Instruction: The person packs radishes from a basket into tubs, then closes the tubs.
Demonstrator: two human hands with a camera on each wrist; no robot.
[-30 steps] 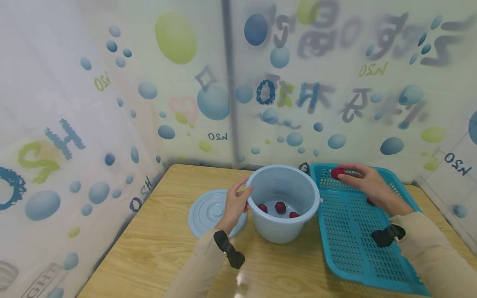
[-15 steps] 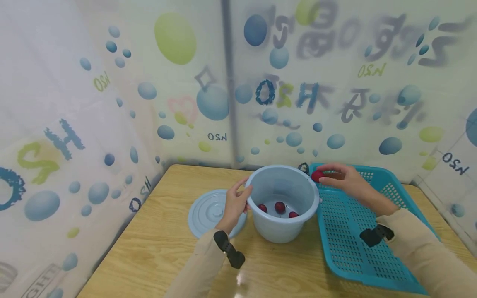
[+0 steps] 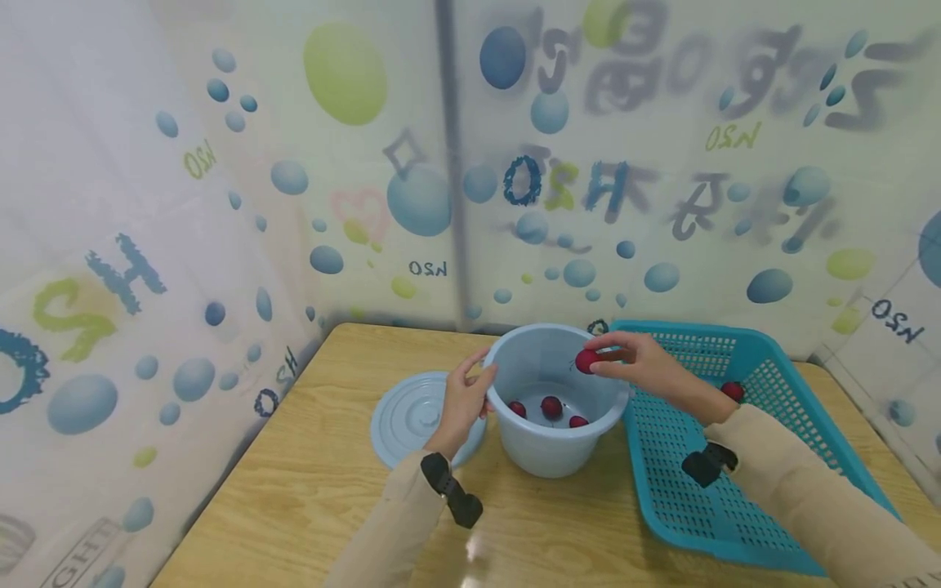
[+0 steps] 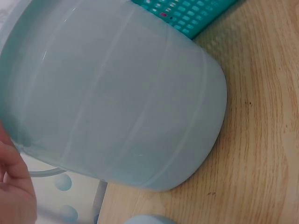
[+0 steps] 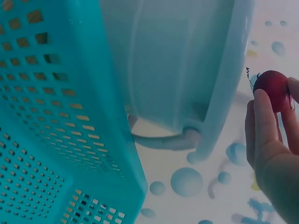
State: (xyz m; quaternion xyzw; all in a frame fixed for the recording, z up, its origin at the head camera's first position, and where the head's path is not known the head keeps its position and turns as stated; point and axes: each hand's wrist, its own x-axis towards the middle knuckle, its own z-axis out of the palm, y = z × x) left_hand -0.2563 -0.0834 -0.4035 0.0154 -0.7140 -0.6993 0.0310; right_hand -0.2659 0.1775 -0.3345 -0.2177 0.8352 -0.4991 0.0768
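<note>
My right hand (image 3: pixel 650 367) pinches a round red radish (image 3: pixel 586 361) between thumb and fingers, over the right side of the light-blue bucket's (image 3: pixel 551 453) opening. Thin root strands trail from the held radish (image 5: pixel 272 91) in the right wrist view. My left hand (image 3: pixel 461 404) grips the bucket's left rim, thumb on top; only part of that hand (image 4: pixel 16 186) shows in the left wrist view. Inside the bucket, 3 radishes are visible on the bottom, one of them a radish (image 3: pixel 551 407) near the middle.
Right of the bucket stands a turquoise perforated basket (image 3: pixel 650 498), with a red radish (image 3: pixel 733 391) by its right wall. A light-blue lid (image 3: pixel 397 420) lies on the wooden table (image 3: pixel 294 490) left of the bucket. A patterned curtain (image 3: pixel 412 302) hangs behind the table.
My right hand has carried the radish leftward from the basket's far end to above the bucket. The radish left in the basket now shows more fully. My left hand has stayed on the rim.
</note>
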